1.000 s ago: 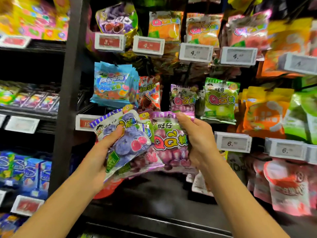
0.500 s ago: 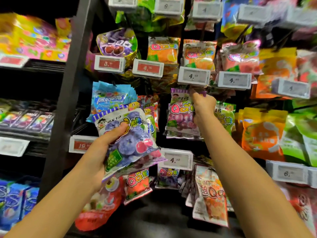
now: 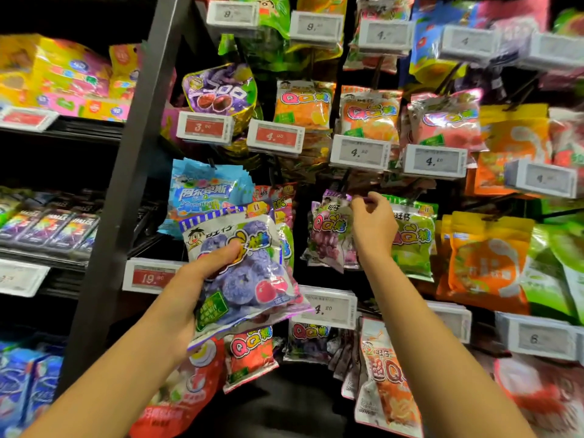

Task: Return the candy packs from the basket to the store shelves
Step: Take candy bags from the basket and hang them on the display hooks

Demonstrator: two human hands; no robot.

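My left hand (image 3: 189,289) grips a blue-and-purple blueberry candy pack (image 3: 245,281) in front of the shelf, thumb across its front. The edges of more packs show under it. My right hand (image 3: 374,224) is raised to the middle row of hooks and pinches the top strip of a purple grape candy pack (image 3: 327,238). That pack hangs among others of its kind, left of the green packs (image 3: 410,245). The basket is out of view.
Hook rows full of hanging candy bags fill the display, each with a price tag (image 3: 327,308) out front. A dark upright post (image 3: 126,191) separates it from flat shelves of boxed sweets on the left. Red and orange bags hang low below my hands.
My right hand took the grape pack off the stack in my left hand and carried it up to the hook row. My left hand kept the blueberry pack and stayed put.
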